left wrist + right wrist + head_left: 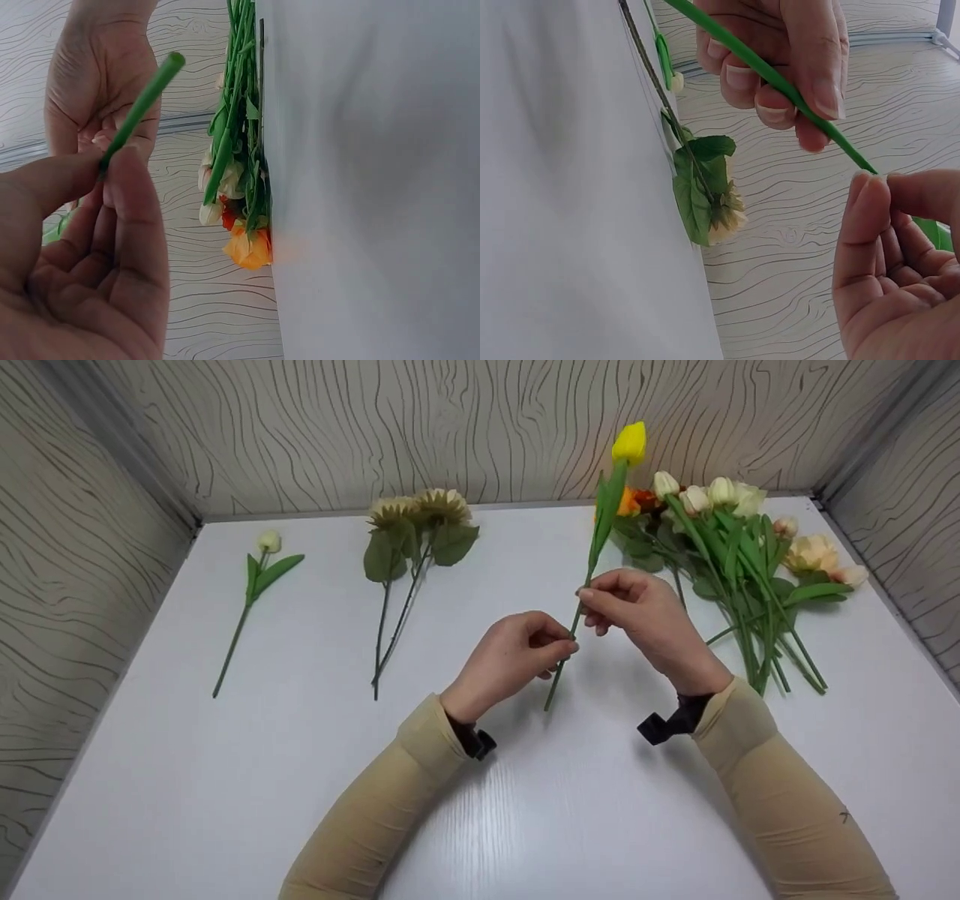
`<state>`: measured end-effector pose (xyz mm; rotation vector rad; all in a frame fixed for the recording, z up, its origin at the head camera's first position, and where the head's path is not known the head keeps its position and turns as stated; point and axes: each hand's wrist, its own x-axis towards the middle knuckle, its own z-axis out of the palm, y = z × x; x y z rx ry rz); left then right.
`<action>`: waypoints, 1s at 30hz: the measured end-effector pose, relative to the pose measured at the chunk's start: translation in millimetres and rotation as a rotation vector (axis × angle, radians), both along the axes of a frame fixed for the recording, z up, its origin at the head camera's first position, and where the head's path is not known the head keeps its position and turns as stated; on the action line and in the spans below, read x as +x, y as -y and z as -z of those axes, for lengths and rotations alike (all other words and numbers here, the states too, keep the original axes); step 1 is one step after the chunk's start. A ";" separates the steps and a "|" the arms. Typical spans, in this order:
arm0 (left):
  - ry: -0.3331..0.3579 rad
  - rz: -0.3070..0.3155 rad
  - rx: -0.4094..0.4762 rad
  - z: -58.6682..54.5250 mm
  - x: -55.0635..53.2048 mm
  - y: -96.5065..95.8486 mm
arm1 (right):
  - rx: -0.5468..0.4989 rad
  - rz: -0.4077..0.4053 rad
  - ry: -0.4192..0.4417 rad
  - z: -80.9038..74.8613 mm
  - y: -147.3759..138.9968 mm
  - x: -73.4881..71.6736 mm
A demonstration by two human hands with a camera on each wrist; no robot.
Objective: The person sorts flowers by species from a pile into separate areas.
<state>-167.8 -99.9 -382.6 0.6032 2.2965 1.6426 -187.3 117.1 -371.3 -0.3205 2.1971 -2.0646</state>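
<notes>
A yellow tulip (pixel 629 444) with green leaves is held up over the white table, its stem slanting down to the left. My left hand (pixel 517 656) pinches the stem low down between thumb and forefinger, and the cut end sticks out below. Higher up, just under the leaves, my right hand (pixel 637 615) pinches the same stem. In the left wrist view the stem end (pixel 161 79) points toward the camera past the left fingertips. The right wrist view shows the green stem (pixel 765 71) running from one hand to the other; the bloom is out of that view.
A pile of mixed flowers (pixel 739 555), with white tulips and orange and peach blooms, lies at the right. Two cream flowers (pixel 416 529) with dark stems lie left of centre. One white tulip (pixel 259 574) lies far left. A patterned wall (pixel 450 427) backs the table.
</notes>
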 end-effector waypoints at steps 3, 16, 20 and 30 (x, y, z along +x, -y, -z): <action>0.006 0.006 -0.024 0.6 0.5 -0.2 | -0.012 0.010 0.018 0.7 -1.0 -1.2; 0.033 -0.019 0.002 1.2 -0.8 -0.7 | -0.061 0.025 0.044 -0.8 0.1 0.0; 0.010 -0.020 -0.047 -2.2 -2.4 9.8 | -0.023 0.014 0.033 -1.5 1.4 0.4; -0.136 -0.251 -0.294 -24.4 -12.4 111.5 | 0.012 0.000 0.026 -1.9 -2.8 -1.3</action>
